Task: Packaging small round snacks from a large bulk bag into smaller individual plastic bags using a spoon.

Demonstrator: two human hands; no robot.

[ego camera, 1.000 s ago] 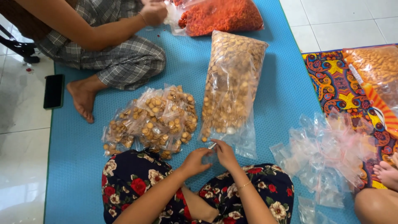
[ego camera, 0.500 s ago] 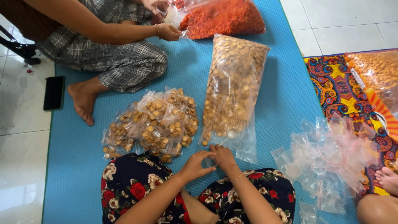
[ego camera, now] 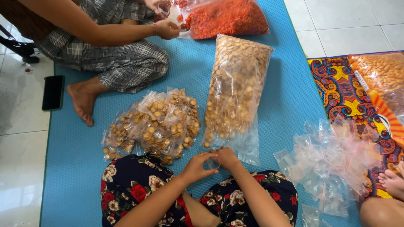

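Head view: left hand (ego camera: 198, 164) and right hand (ego camera: 227, 158) pinch together on a small clear plastic pouch (ego camera: 213, 163), low centre. Filled biscuit pouches (ego camera: 153, 124) pile left; big clear biscuit bag (ego camera: 236, 84) remains mostly full.

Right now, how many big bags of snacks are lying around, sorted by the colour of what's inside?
Big bags of pale tan round crackers: 1
Big bags of red-orange snacks: 1
Big bags of orange-brown snacks, on the patterned mat at the right: 1
Total: 3 big bags.
The heap of small filled bags and the pile of empty clear bags are too jumbled to count.
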